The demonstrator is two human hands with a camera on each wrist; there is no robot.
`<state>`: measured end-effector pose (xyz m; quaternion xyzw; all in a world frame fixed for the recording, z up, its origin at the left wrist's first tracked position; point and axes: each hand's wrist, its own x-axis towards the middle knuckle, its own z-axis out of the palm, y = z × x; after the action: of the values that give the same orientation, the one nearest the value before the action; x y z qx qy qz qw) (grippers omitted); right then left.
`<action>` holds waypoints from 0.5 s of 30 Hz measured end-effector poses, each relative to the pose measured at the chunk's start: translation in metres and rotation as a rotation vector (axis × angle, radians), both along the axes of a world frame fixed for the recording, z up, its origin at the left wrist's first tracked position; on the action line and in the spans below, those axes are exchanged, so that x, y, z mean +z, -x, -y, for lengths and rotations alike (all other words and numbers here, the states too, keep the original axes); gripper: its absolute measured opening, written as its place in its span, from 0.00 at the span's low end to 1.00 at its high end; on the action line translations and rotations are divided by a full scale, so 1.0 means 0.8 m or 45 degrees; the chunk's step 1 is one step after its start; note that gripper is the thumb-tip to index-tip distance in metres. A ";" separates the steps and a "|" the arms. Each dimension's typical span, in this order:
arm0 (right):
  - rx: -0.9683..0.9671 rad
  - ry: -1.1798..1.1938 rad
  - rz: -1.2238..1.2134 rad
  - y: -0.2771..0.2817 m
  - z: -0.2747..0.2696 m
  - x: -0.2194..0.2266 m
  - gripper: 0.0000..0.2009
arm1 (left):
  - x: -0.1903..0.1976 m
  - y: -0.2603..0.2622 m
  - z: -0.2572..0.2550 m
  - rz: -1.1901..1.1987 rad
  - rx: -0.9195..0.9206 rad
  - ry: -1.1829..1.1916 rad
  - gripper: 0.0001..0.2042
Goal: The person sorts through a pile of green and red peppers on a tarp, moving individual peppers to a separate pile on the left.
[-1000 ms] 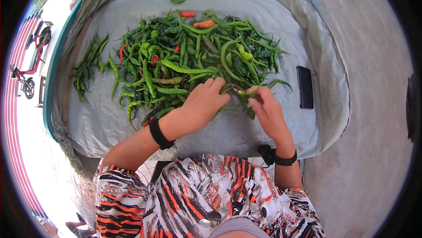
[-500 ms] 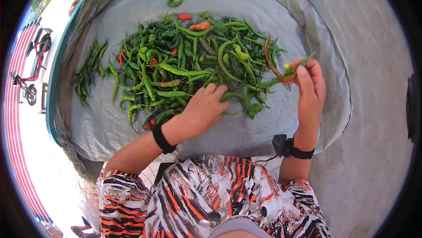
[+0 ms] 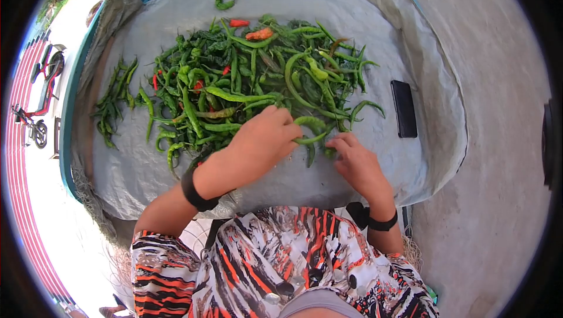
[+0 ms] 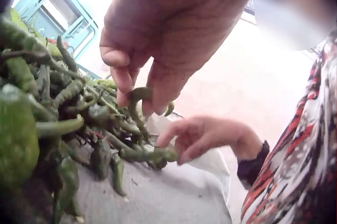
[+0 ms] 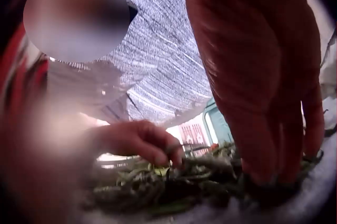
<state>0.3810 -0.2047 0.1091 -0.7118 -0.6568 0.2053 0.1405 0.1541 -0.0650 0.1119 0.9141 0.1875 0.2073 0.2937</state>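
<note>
A broad heap of green chili peppers (image 3: pixel 193 107) lies on the grey sheet (image 3: pixel 281 183). At the heap's near edge my left hand (image 3: pixel 258 145) pinches a curved green chili pepper (image 4: pixel 138 100) between thumb and fingers. My right hand (image 3: pixel 360 165) is just to its right, fingers pointing down at the sheet. In the left wrist view, its thumb and forefinger close about the tip of another green chili pepper (image 4: pixel 167 155). A brownish-red chili pepper (image 3: pixel 336 44) lies at the heap's far right side.
A black phone (image 3: pixel 404 108) lies on the sheet right of the heap. Some thin green peppers (image 3: pixel 114 98) form a small pile at the left, and one curled pepper (image 3: pixel 224 3) sits beyond the heap. The sheet covers a teal frame (image 3: pixel 69 112).
My right hand lifted a brownish-red pepper out over the phone, and now that pepper lies on the heap's far right. The hand has come back to the near edge; my left hand stayed close by.
</note>
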 end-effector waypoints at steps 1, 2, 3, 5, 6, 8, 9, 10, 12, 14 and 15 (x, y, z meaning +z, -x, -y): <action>0.001 -0.062 0.007 0.001 0.001 -0.010 0.15 | 0.007 0.000 -0.004 0.039 0.016 0.070 0.10; 0.003 -0.127 0.013 0.003 0.001 -0.014 0.15 | 0.013 -0.001 -0.010 0.068 0.032 0.062 0.09; -0.007 -0.111 0.003 0.002 0.001 -0.014 0.14 | 0.019 -0.005 -0.018 0.099 0.049 0.049 0.09; -0.025 -0.081 -0.016 -0.002 -0.001 -0.011 0.13 | 0.032 -0.008 -0.032 0.120 0.080 0.001 0.13; -0.012 -0.063 -0.028 -0.002 -0.001 -0.007 0.13 | 0.033 -0.012 -0.038 0.169 0.156 -0.087 0.16; 0.018 -0.031 -0.050 0.000 -0.004 0.009 0.13 | 0.032 -0.022 -0.047 0.271 0.311 -0.268 0.21; 0.026 -0.036 -0.112 0.000 -0.005 0.018 0.13 | 0.034 -0.025 -0.041 0.084 0.537 -0.389 0.28; 0.036 -0.040 -0.173 0.001 -0.006 0.029 0.13 | 0.033 -0.024 -0.037 0.125 0.480 -0.355 0.29; 0.013 -0.092 -0.295 -0.001 -0.012 0.044 0.14 | 0.024 -0.022 -0.029 0.202 0.358 -0.290 0.30; -0.038 -0.201 -0.416 -0.005 -0.026 0.056 0.15 | 0.007 -0.018 -0.012 -0.143 0.148 -0.163 0.23; -0.167 -0.378 -0.454 -0.003 -0.036 0.057 0.16 | -0.001 -0.017 0.000 -0.331 0.080 -0.139 0.21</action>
<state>0.3835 -0.1755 0.1551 -0.6770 -0.5971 0.2193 0.3702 0.1678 -0.0653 0.1115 0.9416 0.2410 0.1061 0.2101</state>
